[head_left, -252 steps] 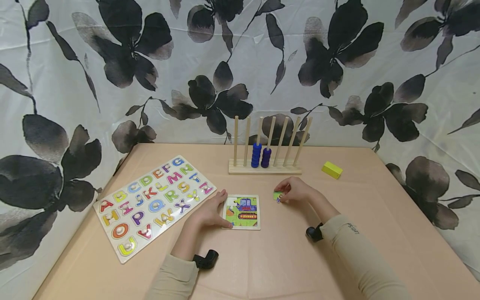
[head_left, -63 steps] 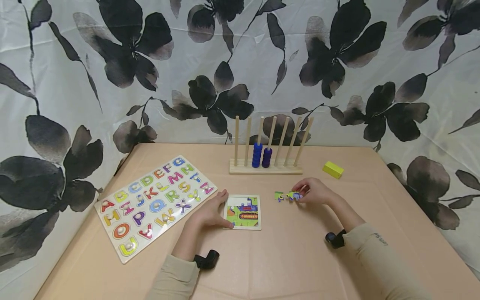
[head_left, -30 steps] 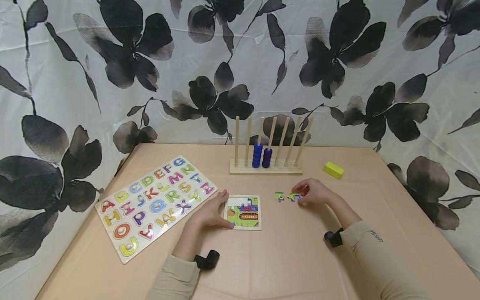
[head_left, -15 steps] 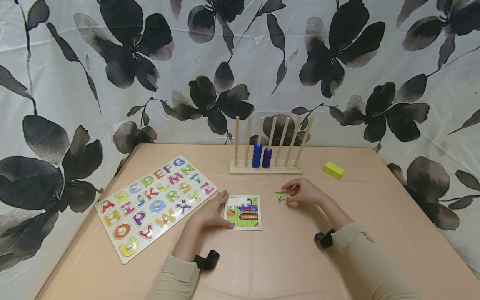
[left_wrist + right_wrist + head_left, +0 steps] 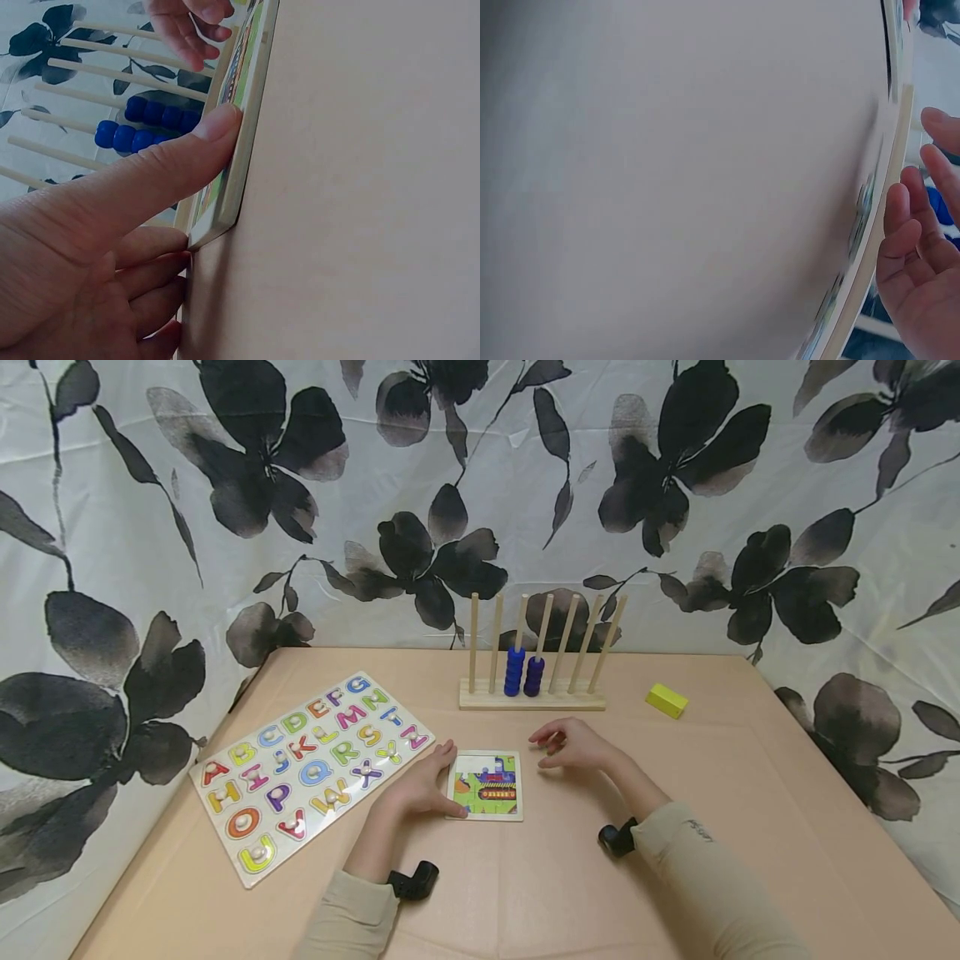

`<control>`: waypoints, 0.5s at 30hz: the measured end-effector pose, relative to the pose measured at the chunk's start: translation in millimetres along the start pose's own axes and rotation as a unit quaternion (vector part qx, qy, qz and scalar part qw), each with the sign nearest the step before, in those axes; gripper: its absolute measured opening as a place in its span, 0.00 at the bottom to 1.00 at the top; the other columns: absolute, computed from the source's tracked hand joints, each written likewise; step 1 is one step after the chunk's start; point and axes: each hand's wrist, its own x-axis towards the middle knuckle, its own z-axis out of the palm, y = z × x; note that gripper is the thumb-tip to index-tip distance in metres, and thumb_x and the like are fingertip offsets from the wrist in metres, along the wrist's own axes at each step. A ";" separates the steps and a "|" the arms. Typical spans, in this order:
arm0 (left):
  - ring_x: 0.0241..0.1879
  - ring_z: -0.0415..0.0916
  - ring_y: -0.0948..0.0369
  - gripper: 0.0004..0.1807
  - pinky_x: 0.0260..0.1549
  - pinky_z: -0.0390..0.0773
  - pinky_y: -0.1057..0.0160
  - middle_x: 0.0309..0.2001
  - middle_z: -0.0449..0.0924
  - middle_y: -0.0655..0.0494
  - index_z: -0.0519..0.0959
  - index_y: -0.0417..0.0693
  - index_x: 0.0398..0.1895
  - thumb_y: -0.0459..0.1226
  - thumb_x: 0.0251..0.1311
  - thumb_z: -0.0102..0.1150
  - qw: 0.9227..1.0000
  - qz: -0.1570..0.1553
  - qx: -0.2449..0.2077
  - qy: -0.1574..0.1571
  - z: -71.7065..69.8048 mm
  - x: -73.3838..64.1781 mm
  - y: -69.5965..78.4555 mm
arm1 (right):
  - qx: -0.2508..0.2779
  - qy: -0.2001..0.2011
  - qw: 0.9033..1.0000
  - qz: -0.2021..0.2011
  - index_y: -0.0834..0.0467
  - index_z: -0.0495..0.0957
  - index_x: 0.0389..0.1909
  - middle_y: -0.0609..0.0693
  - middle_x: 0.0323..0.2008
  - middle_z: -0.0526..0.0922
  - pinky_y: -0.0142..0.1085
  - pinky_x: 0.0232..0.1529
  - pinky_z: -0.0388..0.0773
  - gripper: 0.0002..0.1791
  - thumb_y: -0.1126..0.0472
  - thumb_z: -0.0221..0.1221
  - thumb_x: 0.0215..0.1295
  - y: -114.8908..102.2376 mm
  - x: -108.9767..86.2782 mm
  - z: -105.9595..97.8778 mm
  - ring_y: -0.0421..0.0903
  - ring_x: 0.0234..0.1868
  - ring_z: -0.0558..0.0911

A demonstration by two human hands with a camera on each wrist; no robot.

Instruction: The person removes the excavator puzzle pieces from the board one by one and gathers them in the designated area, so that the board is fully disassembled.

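A small tray jigsaw puzzle (image 5: 487,787) with a vehicle picture lies on the table; its upper part shows bare board. My left hand (image 5: 426,783) grips its left side, thumb on the near left corner and fingers along the edge, as the left wrist view shows. Just right of the tray, my right hand (image 5: 573,745) hovers with loosely bent fingers and nothing between them. Loose jigsaw pieces (image 5: 862,210) lie on the table below it in the right wrist view; in the head view that hand hides them.
At left lies an alphabet board (image 5: 311,768) with knobbed letters. Behind the hands stands a wooden peg rack (image 5: 480,697) with blue beads (image 5: 513,672) on two pegs. A yellow block (image 5: 666,700) sits at the right. A floral cloth (image 5: 555,485) hangs behind.
A blue-windowed piece left the tray for the loose pieces at right. My right hand then released it and moved left toward the tray. My left hand stays put.
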 end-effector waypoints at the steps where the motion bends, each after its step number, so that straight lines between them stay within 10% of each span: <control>1: 0.69 0.40 0.48 0.56 0.65 0.48 0.53 0.70 0.46 0.43 0.54 0.34 0.67 0.41 0.33 0.76 1.000 0.000 0.000 0.000 0.0 -0.1 0.0 | -0.001 -0.003 1.000 0.000 0.66 0.78 0.45 0.57 0.40 0.81 0.32 0.35 0.75 0.21 0.68 0.68 0.46 -1.7 1.5 2.0 0.46 0.33 0.77; 15: 0.69 0.40 0.48 0.56 0.65 0.49 0.52 0.70 0.46 0.43 0.54 0.34 0.67 0.41 0.34 0.76 1.000 -0.001 -0.009 0.001 0.3 -0.2 -1.1 | -0.011 -0.040 0.999 -0.022 0.62 0.80 0.44 0.52 0.41 0.81 0.33 0.39 0.74 0.22 0.66 0.70 0.44 -23.1 19.1 27.6 0.48 0.37 0.74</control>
